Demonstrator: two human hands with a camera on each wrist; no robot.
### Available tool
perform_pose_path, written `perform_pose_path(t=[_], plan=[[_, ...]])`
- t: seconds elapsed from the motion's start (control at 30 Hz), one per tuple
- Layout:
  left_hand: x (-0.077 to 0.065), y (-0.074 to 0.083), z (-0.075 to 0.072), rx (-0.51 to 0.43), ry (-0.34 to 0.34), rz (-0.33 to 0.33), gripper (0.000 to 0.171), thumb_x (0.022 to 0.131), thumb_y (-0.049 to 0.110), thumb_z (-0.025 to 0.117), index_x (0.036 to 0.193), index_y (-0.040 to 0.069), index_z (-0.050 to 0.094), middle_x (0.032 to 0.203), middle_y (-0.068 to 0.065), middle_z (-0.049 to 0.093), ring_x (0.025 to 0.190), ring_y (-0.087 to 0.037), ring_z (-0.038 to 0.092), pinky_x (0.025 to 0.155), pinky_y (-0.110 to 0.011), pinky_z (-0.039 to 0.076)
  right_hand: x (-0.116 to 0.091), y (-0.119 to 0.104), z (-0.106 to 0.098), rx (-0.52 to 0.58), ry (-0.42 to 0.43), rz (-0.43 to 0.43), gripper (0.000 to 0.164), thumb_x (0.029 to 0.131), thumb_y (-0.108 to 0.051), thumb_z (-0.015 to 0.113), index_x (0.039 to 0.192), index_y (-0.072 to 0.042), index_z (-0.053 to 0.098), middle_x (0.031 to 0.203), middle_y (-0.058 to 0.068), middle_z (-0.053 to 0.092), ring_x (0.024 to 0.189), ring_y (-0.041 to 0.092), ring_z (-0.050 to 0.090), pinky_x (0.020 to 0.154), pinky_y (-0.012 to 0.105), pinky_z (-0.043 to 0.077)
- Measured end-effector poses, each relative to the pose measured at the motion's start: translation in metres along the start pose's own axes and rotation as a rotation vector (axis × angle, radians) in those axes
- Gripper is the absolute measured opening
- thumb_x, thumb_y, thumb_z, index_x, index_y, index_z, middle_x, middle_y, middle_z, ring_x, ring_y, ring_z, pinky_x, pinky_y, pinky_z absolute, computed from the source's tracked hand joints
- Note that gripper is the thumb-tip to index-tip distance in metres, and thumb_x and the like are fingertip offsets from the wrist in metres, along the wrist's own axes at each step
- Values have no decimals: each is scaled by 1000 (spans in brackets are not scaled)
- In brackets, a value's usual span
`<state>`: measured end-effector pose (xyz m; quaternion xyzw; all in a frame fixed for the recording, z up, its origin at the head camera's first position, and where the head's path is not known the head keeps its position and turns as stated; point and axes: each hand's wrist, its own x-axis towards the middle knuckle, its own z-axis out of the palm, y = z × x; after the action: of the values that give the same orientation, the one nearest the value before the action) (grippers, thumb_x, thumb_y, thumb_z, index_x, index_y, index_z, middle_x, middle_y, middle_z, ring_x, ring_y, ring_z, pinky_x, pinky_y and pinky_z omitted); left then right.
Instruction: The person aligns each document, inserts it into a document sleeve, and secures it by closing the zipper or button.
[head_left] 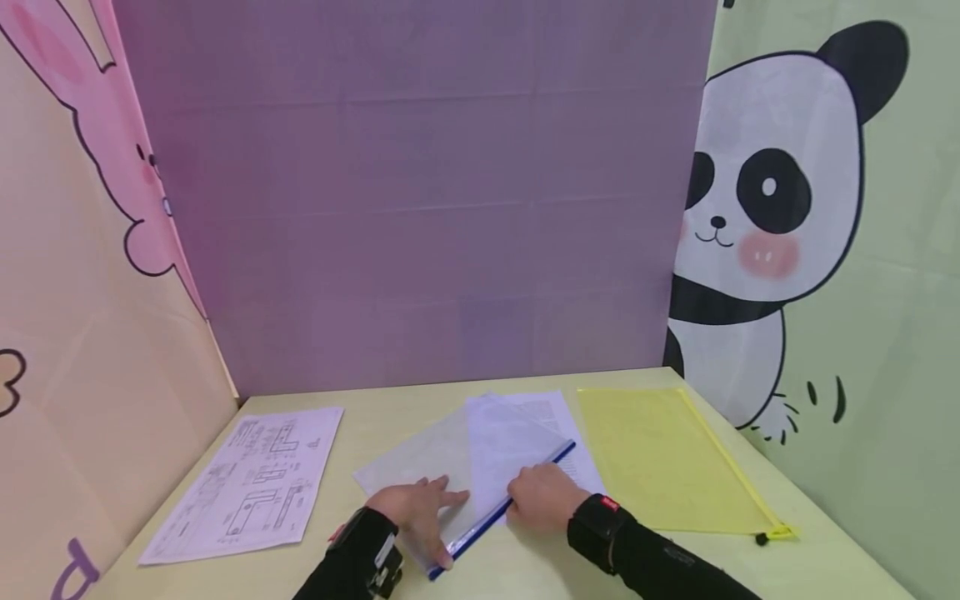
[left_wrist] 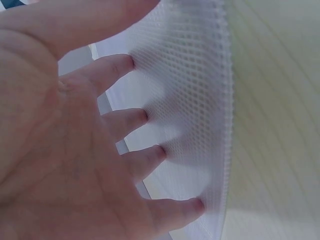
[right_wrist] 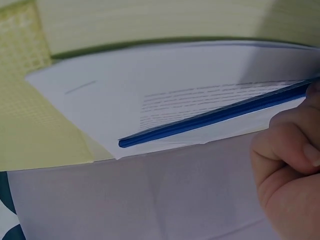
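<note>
A translucent mesh document pouch [head_left: 427, 454] with a blue zipper edge [head_left: 480, 531] lies slanted on the table. My left hand [head_left: 420, 508] rests on its near left part, fingers spread; in the left wrist view the fingertips press into the white mesh [left_wrist: 195, 95]. Curled fingers of my right hand [head_left: 547, 497] pinch the blue edge near its middle; the exact grip and any slider are hidden. A white printed sheet [head_left: 551, 408] shows behind and through the pouch. In the right wrist view, the far end of the blue strip [right_wrist: 210, 120] crosses over that sheet's text.
A sheet with line drawings [head_left: 255, 483] lies at the left of the table [head_left: 330, 567]. On the right is a yellow mesh pouch [head_left: 660, 458] with a black pull [head_left: 762, 539] at its near corner. A purple backdrop [head_left: 427, 208] rises behind the table's far edge.
</note>
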<state>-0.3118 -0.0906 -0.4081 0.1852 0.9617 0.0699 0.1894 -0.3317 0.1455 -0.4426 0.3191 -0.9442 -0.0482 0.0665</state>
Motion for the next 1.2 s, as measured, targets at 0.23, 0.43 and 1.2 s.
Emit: perform_pose_path(t=[0.23, 0.43, 1.2], plan=[[0, -1, 1, 20, 22, 9, 87, 70, 42, 92, 148, 42, 52, 160, -6, 40, 146, -37, 35, 111, -64, 34, -2, 6, 2, 24, 15, 17, 27, 85, -24, 69, 65, -15, 53, 60, -5, 43, 53, 12, 39, 52, 29, 35], [0, 0, 1, 21, 20, 1, 86, 70, 41, 92, 147, 42, 52, 160, -6, 40, 146, -37, 35, 111, -64, 34, -2, 6, 2, 31, -1, 17, 26, 88, -25, 68, 67, -14, 56, 61, -5, 43, 54, 12, 39, 53, 28, 34], [0, 1, 1, 24, 1, -3, 86, 72, 40, 91, 148, 42, 52, 160, -5, 39, 147, -35, 34, 113, -64, 32, -5, 19, 4, 82, 38, 59, 27, 86, -20, 65, 65, -16, 49, 60, -6, 40, 53, 12, 37, 52, 27, 32]])
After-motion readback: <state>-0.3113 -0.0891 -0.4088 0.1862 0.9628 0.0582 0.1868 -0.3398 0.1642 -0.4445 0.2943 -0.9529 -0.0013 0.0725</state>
